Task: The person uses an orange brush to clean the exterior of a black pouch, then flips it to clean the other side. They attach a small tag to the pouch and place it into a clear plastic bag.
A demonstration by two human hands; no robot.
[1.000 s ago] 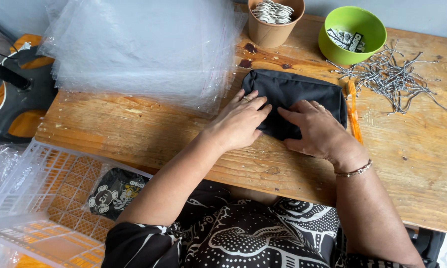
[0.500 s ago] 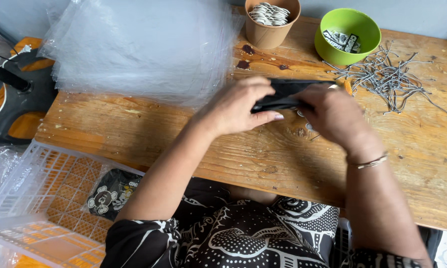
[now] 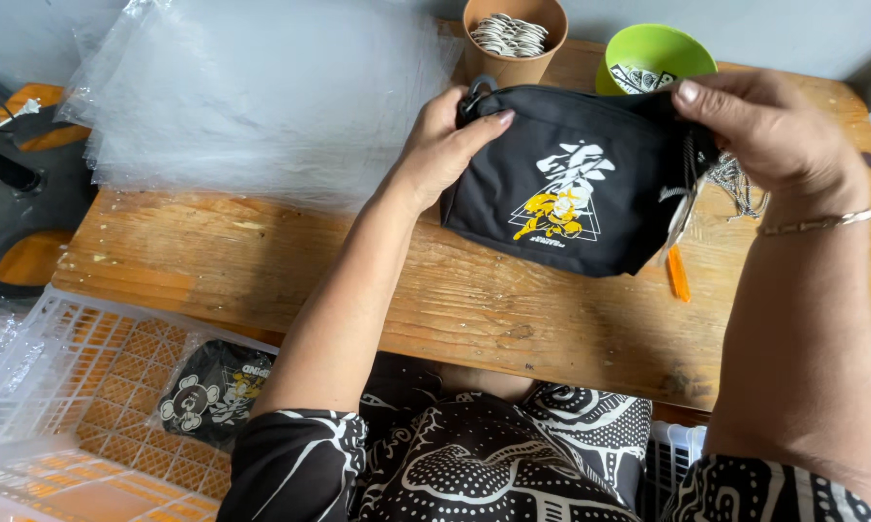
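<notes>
A black fabric pouch [image 3: 561,184] with a white and yellow print is held up above the wooden table [image 3: 261,271], its printed side facing me. My left hand [image 3: 445,145] grips its upper left corner by the zipper end. Its upper right corner is pinched by my right hand [image 3: 764,126], which wears a thin bracelet at the wrist. A tag hangs at the pouch's right edge, and an orange stick [image 3: 678,274] lies on the table just below it.
A stack of clear plastic bags [image 3: 252,87] covers the table's back left. A brown paper cup [image 3: 513,39] of small pieces and a green bowl [image 3: 653,53] stand at the back. A white crate [image 3: 87,387] at lower left holds a bagged black pouch [image 3: 213,391].
The pouch lay flat on the table under both hands; they have lifted it and turned it so the printed side faces me.
</notes>
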